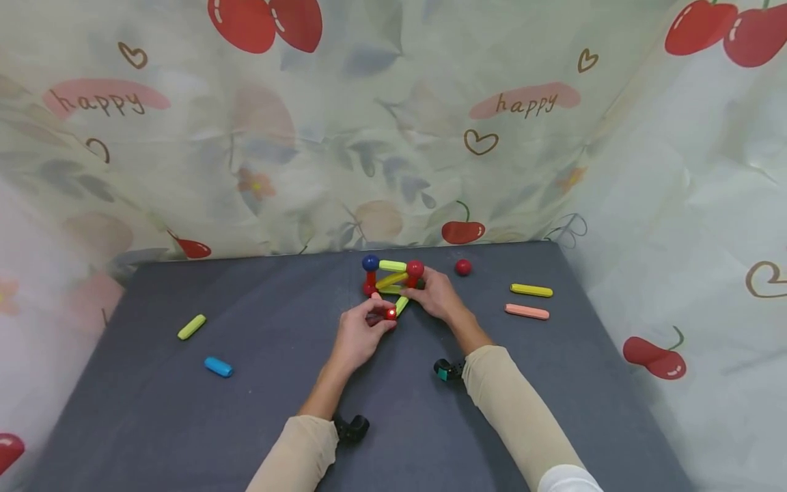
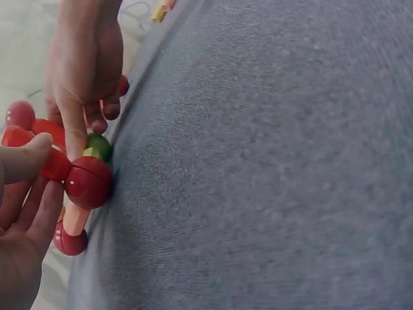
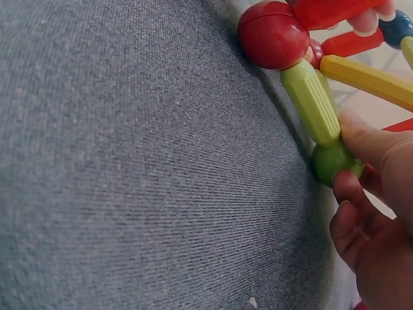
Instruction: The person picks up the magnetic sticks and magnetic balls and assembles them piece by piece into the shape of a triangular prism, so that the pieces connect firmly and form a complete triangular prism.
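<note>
A frame of magnetic sticks and balls stands near the table's back edge, with a blue ball (image 1: 371,263) and a light green stick (image 1: 392,266) on top. A yellow stick (image 3: 368,82) slants through it. My left hand (image 1: 359,335) pinches an upright red stick (image 2: 57,165) between thumb and fingers; its lower end meets a red ball (image 2: 89,183) at the frame's front corner. From that ball a light green stick (image 3: 312,105) runs to a green ball (image 3: 332,163). My right hand (image 1: 438,295) holds this green ball, thumb alongside the stick's end.
Behind my right hand lies a loose red ball (image 1: 464,267). A yellow stick (image 1: 531,290) and a pink stick (image 1: 527,311) lie to the right. On the left are a light green stick (image 1: 192,326) and a blue stick (image 1: 218,367). A patterned curtain (image 1: 344,171) borders the table.
</note>
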